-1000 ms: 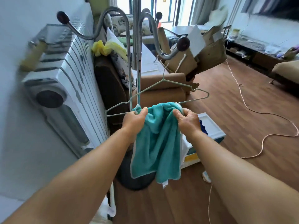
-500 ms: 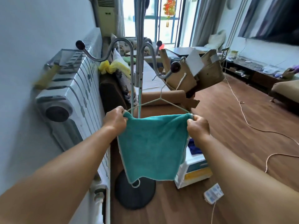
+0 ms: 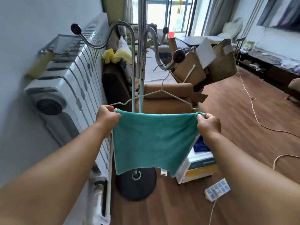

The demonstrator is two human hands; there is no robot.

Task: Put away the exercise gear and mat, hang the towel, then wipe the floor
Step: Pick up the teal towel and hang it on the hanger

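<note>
Two hands are holding a teal towel [image 3: 154, 140] spread flat over the bottom bar of a wire hanger [image 3: 164, 95]. The left hand [image 3: 106, 117] is pinching the towel's upper left corner, its fingers [image 3: 108, 108] curled tight against the thumb at the hanger's left end. The right hand [image 3: 209, 123] is gripping the upper right corner the same way, where the cloth is bunching into a small fold. The hanger is hanging from a curved arm of the coat stand [image 3: 141, 46] — its hook is sitting just below a dark knob. The towel's lower edge is hanging free above the stand's round black base [image 3: 135, 186], a white tag dangling near the right corner. A white radiator [image 3: 78, 88] is lying close to the left. A white storage box [image 3: 197, 168] is standing just right of the base, with a power strip [image 3: 217, 190] near it. Open wood floor [image 3: 243, 127] is stretching away to the right, crossed by a loose cord [image 3: 253, 111].
</note>
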